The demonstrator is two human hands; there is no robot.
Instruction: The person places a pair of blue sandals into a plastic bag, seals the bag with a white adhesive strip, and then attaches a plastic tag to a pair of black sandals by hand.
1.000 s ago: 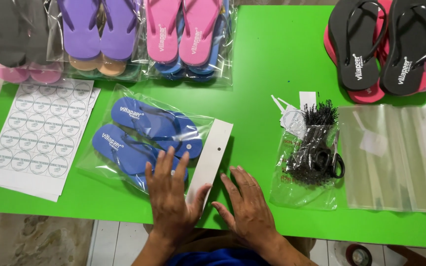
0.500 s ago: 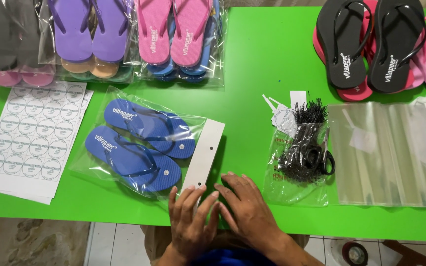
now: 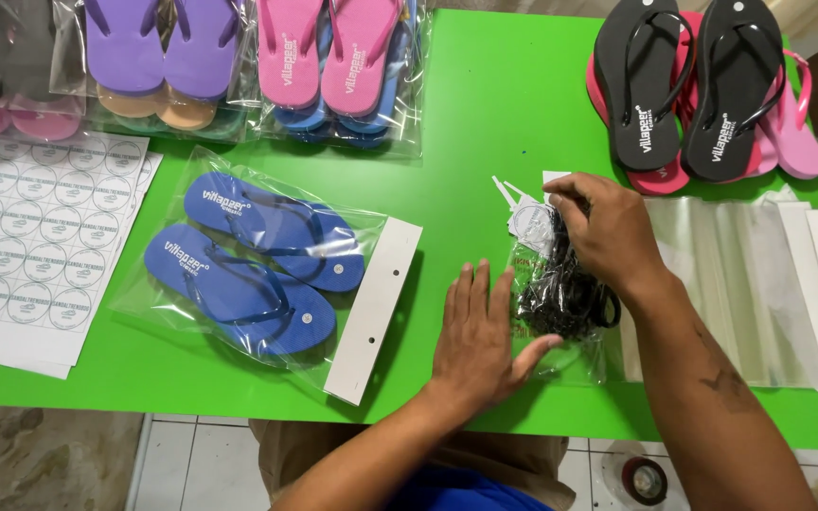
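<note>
My left hand [image 3: 478,339] lies flat on the green table [image 3: 485,123], its fingers apart, touching the left edge of a small clear bag of black hooks [image 3: 565,298]. My right hand [image 3: 603,227] reaches into the top of that bag, its fingers pinched among the black hooks and white tags [image 3: 523,213]. To the left, apart from both hands, lies a clear bag with a pair of blue flip-flops [image 3: 248,265] and a white header card [image 3: 374,308].
A sheet of round stickers [image 3: 35,241] lies at the left. Bagged grey, purple and pink flip-flops [image 3: 324,66] line the back. Loose black and pink flip-flops [image 3: 702,85] sit at the back right. A stack of clear empty bags [image 3: 759,284] lies on the right.
Both hands left the blue flip-flop bag and moved right. The left now rests beside the bag of hooks and the right has reached into it.
</note>
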